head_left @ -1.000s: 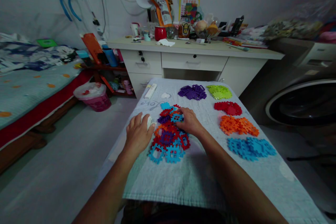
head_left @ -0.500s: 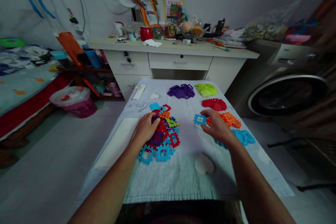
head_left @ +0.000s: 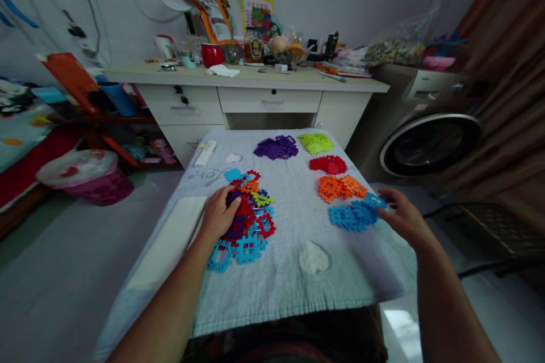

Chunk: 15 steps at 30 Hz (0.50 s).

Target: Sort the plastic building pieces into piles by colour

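A mixed heap of flat plastic building tiles [head_left: 249, 221] in red, blue, purple and orange lies on a pale cloth-covered table [head_left: 293, 289]. My left hand [head_left: 218, 214] rests flat on the heap's left side, fingers spread. Sorted piles sit to the right: purple [head_left: 276, 147], lime green [head_left: 315, 142], red [head_left: 328, 164], orange [head_left: 341, 187] and blue [head_left: 354, 214]. My right hand [head_left: 403, 217] is at the right edge of the blue pile, fingertips touching a blue tile there, fingers loosely apart.
A white tube [head_left: 205, 153] and a white scrap [head_left: 233, 157] lie at the table's far left. Behind stands a cluttered desk [head_left: 255, 76] with drawers. A washing machine [head_left: 430, 136] is to the right, a pink bin [head_left: 85, 176] to the left.
My right hand carried a blue tile from the mixed heap across to the blue pile at the right. The left hand stayed on the heap. The view has swung to the right.
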Available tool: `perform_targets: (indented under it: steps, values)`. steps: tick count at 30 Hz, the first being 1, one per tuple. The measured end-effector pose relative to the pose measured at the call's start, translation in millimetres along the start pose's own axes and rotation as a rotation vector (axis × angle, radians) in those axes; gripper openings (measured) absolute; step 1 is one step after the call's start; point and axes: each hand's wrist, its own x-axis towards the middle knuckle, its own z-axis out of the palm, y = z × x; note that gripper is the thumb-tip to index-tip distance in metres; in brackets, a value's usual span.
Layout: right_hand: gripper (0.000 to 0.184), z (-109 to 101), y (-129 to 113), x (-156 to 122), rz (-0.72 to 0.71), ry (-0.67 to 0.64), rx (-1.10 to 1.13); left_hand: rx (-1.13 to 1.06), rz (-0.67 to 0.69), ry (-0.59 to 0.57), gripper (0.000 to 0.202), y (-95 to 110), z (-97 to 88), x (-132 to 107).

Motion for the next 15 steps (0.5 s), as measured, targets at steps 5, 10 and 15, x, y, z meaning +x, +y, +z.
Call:
perform_targets:
  steps: [5, 10, 15]
  values:
    - [0.051, 6, 11, -10, 0.088, 0.017, 0.040, 0.002, 0.001, -0.002, 0.040, -2, 0.2, 1]
    - [0.053, 10, 17, -16, 0.140, 0.061, 0.059, 0.005, -0.008, -0.012, 0.041, -1, -0.4, 1]
    - [0.054, 11, 23, -21, 0.137, 0.013, 0.080, 0.007, -0.011, -0.018, 0.042, 0, -1.3, 2]
